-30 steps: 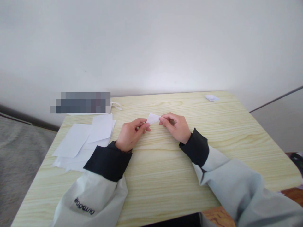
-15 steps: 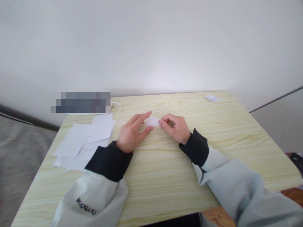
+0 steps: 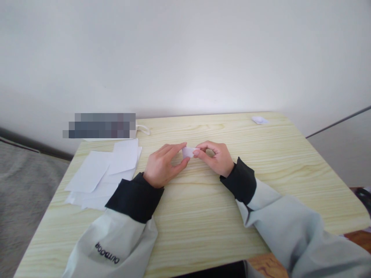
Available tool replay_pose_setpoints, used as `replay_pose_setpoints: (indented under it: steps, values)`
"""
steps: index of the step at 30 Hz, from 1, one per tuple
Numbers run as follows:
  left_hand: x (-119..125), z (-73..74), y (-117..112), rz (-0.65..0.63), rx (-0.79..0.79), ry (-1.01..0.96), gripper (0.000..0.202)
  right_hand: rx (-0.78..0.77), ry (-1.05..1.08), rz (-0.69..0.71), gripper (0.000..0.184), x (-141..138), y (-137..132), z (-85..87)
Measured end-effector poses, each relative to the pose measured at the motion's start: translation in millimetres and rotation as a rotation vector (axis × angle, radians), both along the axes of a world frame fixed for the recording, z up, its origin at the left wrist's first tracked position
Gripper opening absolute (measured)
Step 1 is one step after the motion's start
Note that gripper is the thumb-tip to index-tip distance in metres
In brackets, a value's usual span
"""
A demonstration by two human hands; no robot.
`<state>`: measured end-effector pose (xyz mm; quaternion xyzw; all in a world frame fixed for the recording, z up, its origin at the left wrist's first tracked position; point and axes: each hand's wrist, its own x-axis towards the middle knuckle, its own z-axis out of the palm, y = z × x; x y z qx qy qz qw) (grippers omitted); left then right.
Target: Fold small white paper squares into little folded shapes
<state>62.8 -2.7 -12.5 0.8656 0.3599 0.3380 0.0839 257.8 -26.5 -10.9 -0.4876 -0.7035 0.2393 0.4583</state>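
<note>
Between my hands is a small folded piece of white paper [image 3: 188,152], held just over the middle of the table. My right hand [image 3: 215,155] pinches its right end between thumb and fingers. At the left end, the thumb and index finger of my left hand [image 3: 164,164] close on the paper's upper and lower edges. Part of the paper is hidden behind the right fingertips.
Loose sheets of white paper [image 3: 95,173] lie overlapping on the left of the wood-grain table [image 3: 197,224]. Behind them a blurred-out object with a white loop [image 3: 144,129] stands near the wall. A small folded white paper piece [image 3: 259,120] lies far right.
My left thumb and index finger have come closer together on the paper's left end. The paper has turned slightly, and the right fingers now cover more of it.
</note>
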Motion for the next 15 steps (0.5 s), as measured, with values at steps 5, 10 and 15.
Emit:
replay_pose_setpoints:
  steps: [5,10,15]
  values:
    - [0.6,1.2,-0.5,0.012,0.070,0.004,0.036,0.006,-0.019,0.067,0.017,0.1,-1.2,-1.3]
    - [0.6,1.8,-0.6,0.009,0.100,0.017,0.035,0.037,-0.049,0.103,0.012,-1.9,-2.0,0.3]
    - [0.8,0.7,-1.0,0.040,0.081,0.034,0.035,0.050,-0.106,0.111,0.011,-2.7,-1.3,0.0]
